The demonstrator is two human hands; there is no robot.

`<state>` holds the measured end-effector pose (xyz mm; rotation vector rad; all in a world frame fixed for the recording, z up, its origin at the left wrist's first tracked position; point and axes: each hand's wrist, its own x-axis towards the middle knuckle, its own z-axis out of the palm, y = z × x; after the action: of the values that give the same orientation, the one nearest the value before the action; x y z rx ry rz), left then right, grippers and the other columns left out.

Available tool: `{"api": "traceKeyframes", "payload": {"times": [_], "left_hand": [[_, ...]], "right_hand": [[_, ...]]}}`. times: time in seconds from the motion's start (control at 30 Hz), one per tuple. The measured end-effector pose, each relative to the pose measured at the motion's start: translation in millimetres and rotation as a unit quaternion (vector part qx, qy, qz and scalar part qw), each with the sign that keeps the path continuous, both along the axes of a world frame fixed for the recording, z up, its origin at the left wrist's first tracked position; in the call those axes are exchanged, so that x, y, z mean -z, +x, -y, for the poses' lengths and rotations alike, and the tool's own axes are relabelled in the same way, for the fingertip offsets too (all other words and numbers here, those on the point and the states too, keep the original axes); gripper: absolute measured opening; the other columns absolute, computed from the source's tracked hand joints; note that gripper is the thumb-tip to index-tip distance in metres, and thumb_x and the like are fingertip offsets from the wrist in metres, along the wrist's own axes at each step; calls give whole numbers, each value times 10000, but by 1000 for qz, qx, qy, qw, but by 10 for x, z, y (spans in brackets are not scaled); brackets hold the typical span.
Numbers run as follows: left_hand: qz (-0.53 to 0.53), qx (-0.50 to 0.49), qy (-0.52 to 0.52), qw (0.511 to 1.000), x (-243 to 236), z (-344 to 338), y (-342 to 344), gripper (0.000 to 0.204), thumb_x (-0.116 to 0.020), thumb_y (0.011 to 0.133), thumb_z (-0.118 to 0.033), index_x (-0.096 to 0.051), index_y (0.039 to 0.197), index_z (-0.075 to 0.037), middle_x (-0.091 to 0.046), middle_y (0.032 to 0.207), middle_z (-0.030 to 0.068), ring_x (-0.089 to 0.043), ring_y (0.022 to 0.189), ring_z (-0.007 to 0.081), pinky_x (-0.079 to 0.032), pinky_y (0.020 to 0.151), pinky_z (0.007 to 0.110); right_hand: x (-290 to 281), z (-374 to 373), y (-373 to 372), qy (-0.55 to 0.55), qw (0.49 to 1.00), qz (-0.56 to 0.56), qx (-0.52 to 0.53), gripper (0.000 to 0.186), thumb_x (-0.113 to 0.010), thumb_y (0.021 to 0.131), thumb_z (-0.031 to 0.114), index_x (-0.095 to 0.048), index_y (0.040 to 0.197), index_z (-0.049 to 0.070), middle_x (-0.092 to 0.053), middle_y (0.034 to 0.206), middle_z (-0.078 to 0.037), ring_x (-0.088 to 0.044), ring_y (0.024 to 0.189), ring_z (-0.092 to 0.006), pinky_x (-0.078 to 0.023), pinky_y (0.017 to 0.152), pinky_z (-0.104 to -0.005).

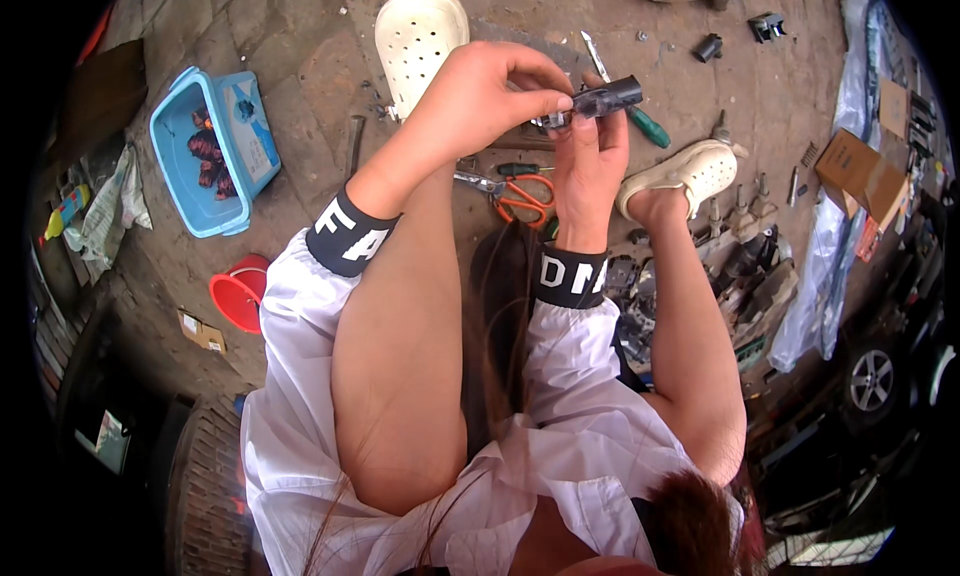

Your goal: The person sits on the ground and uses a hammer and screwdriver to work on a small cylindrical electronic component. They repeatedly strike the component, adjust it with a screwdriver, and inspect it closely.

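Observation:
Both hands meet over the ground in front of me, at a small black cylindrical part (612,96) with a metal-looking piece at its left end. My left hand (500,96) has its thumb and fingers closed in a pinch at that left end. From below, my right hand (592,166) grips the part's middle between thumb and fingers. The part lies almost level, its right end sticking out past my fingers. Just beyond my right hand is a screwdriver with a green handle (650,128). Orange-handled pliers (524,200) lie left of my right wrist.
A blue plastic tub (245,211) with dark reddish parts stands at left, near a red bucket (236,294). My cream clogs (418,36) flank the work spot. Metal parts (740,216) lie at right, near a cardboard box (860,176). Another black cylinder (708,48) lies far right.

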<state>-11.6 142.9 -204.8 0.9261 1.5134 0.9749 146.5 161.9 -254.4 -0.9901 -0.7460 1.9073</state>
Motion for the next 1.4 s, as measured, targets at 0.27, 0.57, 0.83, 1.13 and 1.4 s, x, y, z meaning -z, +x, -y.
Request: {"api": "traceKeyframes", "payload": {"times": [0.27,0.57,0.83,1.13,1.4], "left_hand": [[26,-41,-20,999,25,13,-5,179,-659,876,-103,-689,996,26,-688,831,43,-622,734,86,-508,675,223],[68,-33,-2,997,33,5,37,212,-669,861,-88,-678,1048,13,-693,855,52,-638,748,85,-521,678,227],[-82,16,-24,996,332,-81,-205,222,-664,837,-65,-679,1044,12,-702,834,97,-667,742,128,-531,694,259],[-167,-22,-54,984,647,-38,-333,249,-682,793,-104,-681,1027,-18,-695,815,143,-688,724,197,-531,684,312],[-238,-122,24,963,332,-7,-510,247,-591,824,52,-628,1065,7,-615,1079,142,-658,899,218,-552,798,308]], "right_hand": [[-106,-29,36,-20,1000,-11,-11,325,-692,856,91,-528,1126,12,-602,950,-38,-598,788,-128,-547,657,-283],[-85,-40,-19,-58,996,-47,42,281,-673,874,91,-536,1111,26,-625,909,-46,-622,790,-143,-558,717,-297],[42,-101,25,44,976,210,-24,505,-720,806,98,-514,1264,55,-562,1160,-106,-569,1038,-218,-499,867,-346],[523,-221,-140,431,763,461,-136,304,-744,743,142,-686,1038,97,-639,1023,-84,-514,973,-292,-449,850,-374],[794,-342,-230,453,689,527,-203,263,-759,708,149,-719,967,123,-604,974,-65,-526,955,-289,-474,811,-381]]}}
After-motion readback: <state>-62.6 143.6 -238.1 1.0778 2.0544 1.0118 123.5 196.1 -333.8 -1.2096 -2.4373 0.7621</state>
